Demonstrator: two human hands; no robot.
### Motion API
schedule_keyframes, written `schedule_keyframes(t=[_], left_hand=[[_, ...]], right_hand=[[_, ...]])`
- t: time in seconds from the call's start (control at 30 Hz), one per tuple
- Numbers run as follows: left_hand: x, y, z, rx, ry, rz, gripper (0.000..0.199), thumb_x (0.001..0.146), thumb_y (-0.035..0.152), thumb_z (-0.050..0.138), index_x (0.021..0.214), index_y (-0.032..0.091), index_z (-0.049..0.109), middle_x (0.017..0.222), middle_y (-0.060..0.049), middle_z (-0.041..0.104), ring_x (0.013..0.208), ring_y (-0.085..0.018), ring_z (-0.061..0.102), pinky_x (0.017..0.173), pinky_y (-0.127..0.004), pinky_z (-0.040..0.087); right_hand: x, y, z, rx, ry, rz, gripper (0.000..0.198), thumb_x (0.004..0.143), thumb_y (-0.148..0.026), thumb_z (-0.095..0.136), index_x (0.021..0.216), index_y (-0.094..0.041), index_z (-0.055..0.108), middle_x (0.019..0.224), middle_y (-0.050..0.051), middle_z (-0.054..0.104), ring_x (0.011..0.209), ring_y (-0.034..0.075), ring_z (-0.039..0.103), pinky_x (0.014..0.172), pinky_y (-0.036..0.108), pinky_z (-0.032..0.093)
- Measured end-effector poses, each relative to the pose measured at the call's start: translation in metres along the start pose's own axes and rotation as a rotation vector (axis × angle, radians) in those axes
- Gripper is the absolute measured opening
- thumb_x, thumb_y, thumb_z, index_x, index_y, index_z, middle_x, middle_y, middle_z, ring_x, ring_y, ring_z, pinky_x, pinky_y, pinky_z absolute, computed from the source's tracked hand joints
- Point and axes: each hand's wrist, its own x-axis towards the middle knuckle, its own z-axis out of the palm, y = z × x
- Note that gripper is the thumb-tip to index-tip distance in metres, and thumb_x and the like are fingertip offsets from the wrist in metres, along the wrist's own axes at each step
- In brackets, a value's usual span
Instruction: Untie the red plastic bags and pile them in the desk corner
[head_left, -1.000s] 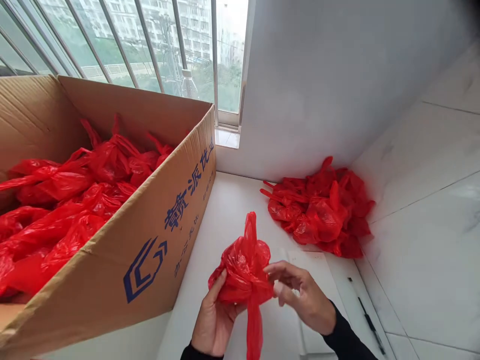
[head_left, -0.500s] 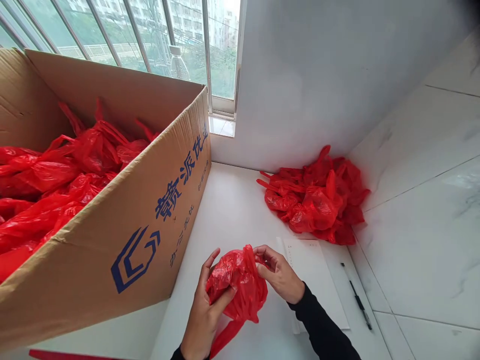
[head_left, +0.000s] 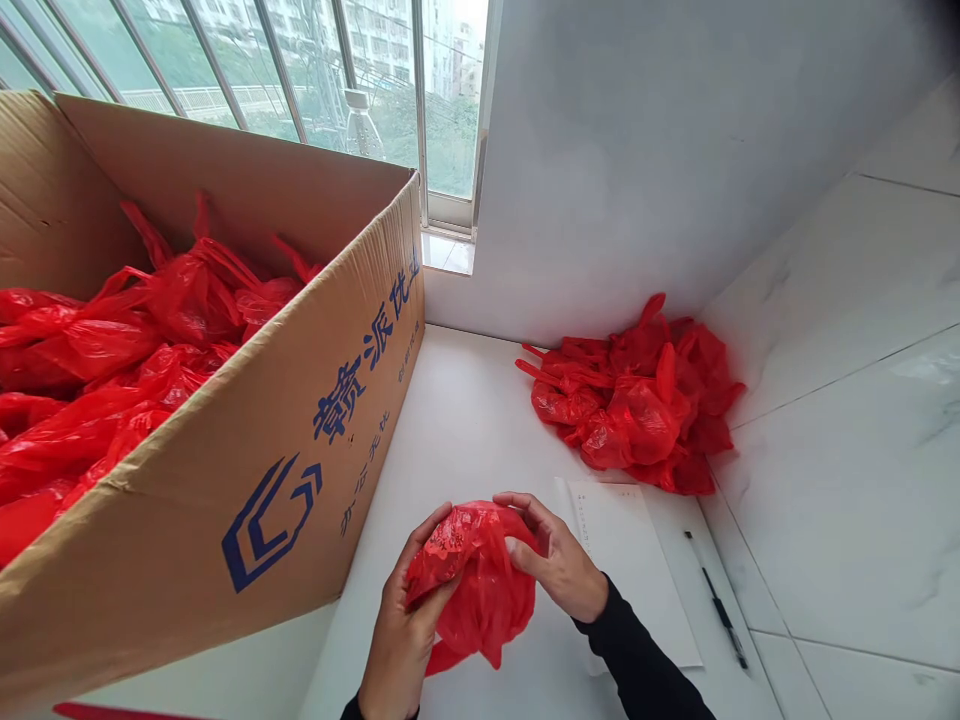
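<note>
- Red plastic bag [head_left: 486,600]: between the 2 hands, over the white tabletop [head_left: 465,410].
- Left hand [head_left: 405,610] cups its left side, thumb on the near face; right hand [head_left: 559,560] grips its upper right edge, fingers and thumb drawn in.
- Step in hand, I judge: working the folds; the next move calls for light fingertips and a steady left hold.
- A tapered end points toward the wearer, below the grip; the long axis seems to run near to far, though crumpling and fingers obscure it.
</note>
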Motion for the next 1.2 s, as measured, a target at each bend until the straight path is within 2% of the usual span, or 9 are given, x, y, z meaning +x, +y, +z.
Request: schedule_keyframes(t=[0.2, 0.33, 0.43, 0.53, 0.67, 0.8, 1.0, 1.1, 1.2], left_hand=[[0.009, -0.009, -0.007, 0.014, -0.03, -0.049, 0.049, 0.082, 0.046, 0.07, 0.125, 0.024, 0.065, 0.128, -0.01, 0.066, 0.118, -0.032, 0.061, 0.097, -0.037, 0.051], [0.01, -0.006, -0.007, 0.03, 0.054, -0.053, 0.065, 0.08, 0.05, 0.071, 0.138, 0.03, 0.05, 0.133, -0.008, 0.062, 0.12, -0.03, 0.06, 0.096, -0.036, 0.051], [0.008, -0.002, -0.006, 0.015, 0.054, -0.07, 0.069, 0.078, 0.049, 0.073, 0.14, 0.032, 0.047, 0.127, -0.007, 0.066, 0.114, -0.029, 0.063, 0.091, -0.034, 0.053], [0.008, -0.003, -0.007, 0.05, -0.013, -0.067, 0.053, 0.078, 0.047, 0.073, 0.125, 0.027, 0.058, 0.122, -0.008, 0.068, 0.109, -0.029, 0.065, 0.085, -0.033, 0.054], [0.007, -0.004, -0.006, 0.13, -0.154, -0.021, 0.037, 0.08, 0.045, 0.072, 0.107, 0.022, 0.063, 0.113, -0.01, 0.07, 0.101, -0.029, 0.066, 0.083, -0.032, 0.053], [0.005, 0.001, 0.003, 0.044, -0.067, -0.065, 0.033, 0.078, 0.047, 0.073, 0.094, 0.02, 0.063, 0.103, -0.008, 0.072, 0.087, -0.024, 0.068, 0.071, -0.028, 0.052], [0.003, 0.001, 0.003, -0.124, 0.112, -0.087, 0.072, 0.073, 0.042, 0.079, 0.137, 0.034, 0.047, 0.12, -0.005, 0.067, 0.099, -0.026, 0.068, 0.079, -0.031, 0.056], [0.006, -0.006, -0.004, -0.063, 0.104, -0.067, 0.061, 0.075, 0.043, 0.078, 0.13, 0.026, 0.057, 0.122, -0.008, 0.067, 0.105, -0.026, 0.066, 0.085, -0.03, 0.054], [0.007, -0.01, -0.005, -0.051, 0.049, -0.137, 0.05, 0.081, 0.051, 0.069, 0.119, 0.019, 0.065, 0.113, -0.01, 0.071, 0.101, -0.029, 0.067, 0.077, -0.032, 0.055]], right_hand=[[0.001, 0.002, -0.001, 0.086, -0.006, 0.009, 0.046, 0.093, -0.059, 0.051, 0.125, -0.027, 0.057, 0.11, 0.008, 0.067, 0.099, 0.024, 0.064, 0.093, 0.04, 0.049], [-0.001, 0.002, 0.002, 0.057, -0.132, 0.012, 0.057, 0.084, -0.06, 0.066, 0.129, -0.027, 0.055, 0.117, 0.008, 0.063, 0.105, 0.025, 0.06, 0.095, 0.041, 0.047], [-0.001, 0.001, 0.005, -0.033, -0.126, 0.008, 0.048, 0.083, -0.055, 0.069, 0.119, -0.024, 0.06, 0.108, 0.006, 0.063, 0.099, 0.023, 0.058, 0.091, 0.038, 0.048], [0.001, 0.001, 0.007, -0.065, -0.053, 0.0, 0.031, 0.088, -0.049, 0.065, 0.103, -0.022, 0.064, 0.093, 0.003, 0.062, 0.089, 0.02, 0.057, 0.085, 0.034, 0.048], [0.001, 0.004, 0.007, -0.005, 0.0, 0.027, 0.026, 0.092, -0.045, 0.061, 0.102, -0.021, 0.067, 0.095, 0.004, 0.063, 0.089, 0.02, 0.059, 0.082, 0.033, 0.048], [-0.001, 0.006, 0.005, 0.041, -0.019, 0.013, 0.028, 0.097, -0.044, 0.054, 0.111, -0.023, 0.066, 0.104, 0.006, 0.065, 0.094, 0.02, 0.062, 0.086, 0.035, 0.049], [-0.005, 0.011, 0.004, 0.104, -0.004, -0.007, 0.049, 0.089, -0.042, 0.068, 0.132, -0.026, 0.052, 0.122, 0.009, 0.062, 0.116, 0.024, 0.055, 0.104, 0.039, 0.041], [-0.007, 0.015, 0.005, 0.124, -0.01, 0.021, 0.051, 0.084, -0.04, 0.075, 0.129, -0.026, 0.055, 0.118, 0.008, 0.062, 0.112, 0.025, 0.056, 0.101, 0.039, 0.043], [-0.006, 0.016, 0.006, 0.163, 0.019, -0.014, 0.034, 0.088, -0.039, 0.07, 0.117, -0.024, 0.062, 0.113, 0.007, 0.062, 0.105, 0.023, 0.057, 0.096, 0.036, 0.044]])
